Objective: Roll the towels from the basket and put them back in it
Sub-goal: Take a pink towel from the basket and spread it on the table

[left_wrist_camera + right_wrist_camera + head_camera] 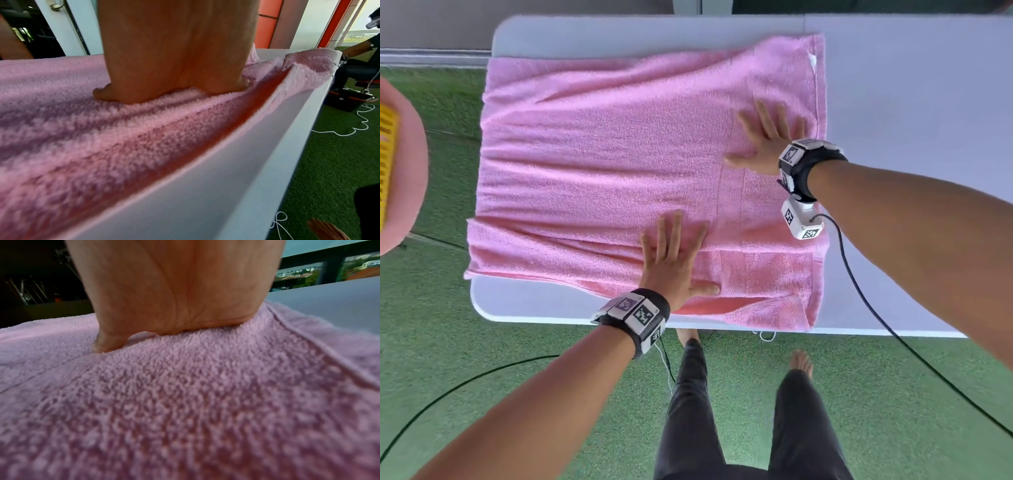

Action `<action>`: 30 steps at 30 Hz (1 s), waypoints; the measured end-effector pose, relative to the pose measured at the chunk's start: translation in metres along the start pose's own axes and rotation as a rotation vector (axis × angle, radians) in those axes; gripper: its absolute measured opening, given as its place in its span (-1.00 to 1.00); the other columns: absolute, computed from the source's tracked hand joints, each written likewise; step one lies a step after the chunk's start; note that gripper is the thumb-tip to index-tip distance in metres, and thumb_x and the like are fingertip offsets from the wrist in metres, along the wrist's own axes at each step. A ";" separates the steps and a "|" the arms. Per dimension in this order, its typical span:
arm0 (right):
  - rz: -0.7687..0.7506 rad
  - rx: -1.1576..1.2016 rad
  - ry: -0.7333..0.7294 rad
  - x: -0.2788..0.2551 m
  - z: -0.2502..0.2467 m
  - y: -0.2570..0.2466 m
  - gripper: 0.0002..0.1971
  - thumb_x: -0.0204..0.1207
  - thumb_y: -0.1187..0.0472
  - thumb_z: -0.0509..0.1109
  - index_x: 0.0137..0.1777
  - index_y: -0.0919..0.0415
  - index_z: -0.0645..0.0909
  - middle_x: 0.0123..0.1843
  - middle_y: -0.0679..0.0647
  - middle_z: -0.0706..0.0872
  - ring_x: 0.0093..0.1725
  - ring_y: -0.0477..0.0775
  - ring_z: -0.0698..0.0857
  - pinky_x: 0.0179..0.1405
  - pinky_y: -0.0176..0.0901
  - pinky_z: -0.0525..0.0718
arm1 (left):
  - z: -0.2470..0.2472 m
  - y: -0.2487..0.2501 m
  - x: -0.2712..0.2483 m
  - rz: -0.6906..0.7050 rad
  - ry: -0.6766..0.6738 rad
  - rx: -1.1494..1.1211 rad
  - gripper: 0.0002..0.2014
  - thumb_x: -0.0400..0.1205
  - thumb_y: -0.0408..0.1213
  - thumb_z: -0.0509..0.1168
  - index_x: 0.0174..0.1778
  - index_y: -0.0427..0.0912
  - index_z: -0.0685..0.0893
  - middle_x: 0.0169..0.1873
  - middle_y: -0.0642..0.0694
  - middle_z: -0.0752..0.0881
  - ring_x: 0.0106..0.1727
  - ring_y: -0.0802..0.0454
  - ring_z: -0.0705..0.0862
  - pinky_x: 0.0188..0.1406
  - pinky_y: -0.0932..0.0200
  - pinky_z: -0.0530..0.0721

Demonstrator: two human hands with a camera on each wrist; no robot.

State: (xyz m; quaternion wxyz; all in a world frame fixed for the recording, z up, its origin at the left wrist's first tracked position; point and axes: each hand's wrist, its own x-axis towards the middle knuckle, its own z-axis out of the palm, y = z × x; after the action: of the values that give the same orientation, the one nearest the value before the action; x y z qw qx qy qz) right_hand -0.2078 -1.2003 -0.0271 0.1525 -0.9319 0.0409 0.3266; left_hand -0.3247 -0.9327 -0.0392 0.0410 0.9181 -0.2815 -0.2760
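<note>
A large pink towel (599,164) lies spread and folded over on the white table (914,102). My left hand (671,253) presses flat on its near part, fingers straight and spread. My right hand (767,140) lies flat on the towel's right part, near its hem, fingers spread too. In the left wrist view the left hand (172,65) sinks into the pink towel (82,129) close to the table's edge. The right wrist view shows the right hand (174,296) pushing down on the pink towel (185,402). The yellow basket (387,161) shows at the far left edge, a pink towel over its rim.
The table's right half is bare white surface. The towel's left end hangs over the table's left edge. Green artificial turf (448,342) covers the floor, with black cables (893,335) trailing. My legs stand at the table's near edge. A seated person (357,65) is off to the right.
</note>
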 end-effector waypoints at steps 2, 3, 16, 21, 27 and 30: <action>-0.001 -0.001 0.012 -0.005 -0.004 0.025 -0.01 0.23 -0.72 -0.11 0.55 -0.37 -0.48 0.59 -0.17 -0.60 0.53 0.16 -0.61 0.50 0.41 -0.48 | 0.003 0.024 0.006 -0.023 -0.007 -0.011 0.18 0.26 0.57 0.15 0.59 0.21 -0.44 0.54 -0.28 -0.55 0.55 -0.35 -0.52 0.43 -0.53 -0.40; -0.010 -0.009 0.021 -0.008 -0.005 0.037 -0.02 0.25 -0.71 -0.12 0.56 -0.36 -0.47 0.59 -0.17 -0.59 0.53 0.12 -0.61 0.50 0.39 -0.48 | 0.005 0.039 0.010 -0.032 -0.015 -0.010 0.19 0.27 0.57 0.15 0.60 0.18 -0.43 0.53 -0.29 -0.56 0.54 -0.35 -0.53 0.43 -0.54 -0.37; -0.015 -0.034 0.065 -0.084 -0.031 0.309 -0.06 0.33 -0.66 -0.15 0.58 -0.30 -0.47 0.56 -0.19 -0.60 0.54 0.06 -0.59 0.45 0.21 -0.58 | 0.041 0.333 0.103 -0.088 0.031 -0.053 0.12 0.30 0.61 -0.01 0.59 0.18 -0.45 0.53 -0.26 -0.58 0.51 -0.42 -0.56 0.34 -0.53 -0.50; 0.095 -0.032 0.089 -0.130 -0.040 0.436 -0.06 0.29 -0.68 -0.18 0.57 -0.32 -0.47 0.59 -0.21 -0.57 0.56 0.06 -0.56 0.55 0.27 -0.45 | 0.054 0.467 0.142 0.011 -0.028 -0.089 0.12 0.33 0.60 0.02 0.60 0.16 -0.44 0.52 -0.24 -0.60 0.49 -0.42 -0.58 0.30 -0.50 -0.55; 0.176 0.005 0.141 -0.164 -0.048 0.531 -0.01 0.32 -0.61 0.03 0.63 -0.25 -0.33 0.70 -0.13 -0.35 0.66 0.16 -0.33 0.57 0.39 -0.30 | 0.046 0.568 0.166 0.070 -0.076 -0.265 0.00 0.52 0.38 0.15 0.64 0.10 -0.36 0.57 -0.17 -0.50 0.53 -0.28 -0.53 0.34 -0.40 -0.53; 0.181 0.247 0.403 -0.195 -0.039 0.526 -0.31 0.52 -0.13 0.32 0.62 0.05 0.27 0.64 0.15 0.28 0.62 0.21 0.25 0.60 0.29 0.02 | 0.028 0.559 0.147 0.070 0.115 -0.451 -0.30 0.63 0.03 0.25 0.65 -0.03 0.13 0.66 -0.19 0.01 0.66 -0.18 -0.07 0.58 -0.30 -0.14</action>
State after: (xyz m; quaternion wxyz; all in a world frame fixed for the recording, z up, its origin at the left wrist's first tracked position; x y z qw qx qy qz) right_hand -0.4296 -1.7167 -0.0128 0.2240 -0.9451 0.1933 0.1390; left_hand -0.5147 -1.4782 -0.0055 0.2707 0.8896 -0.2415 -0.2776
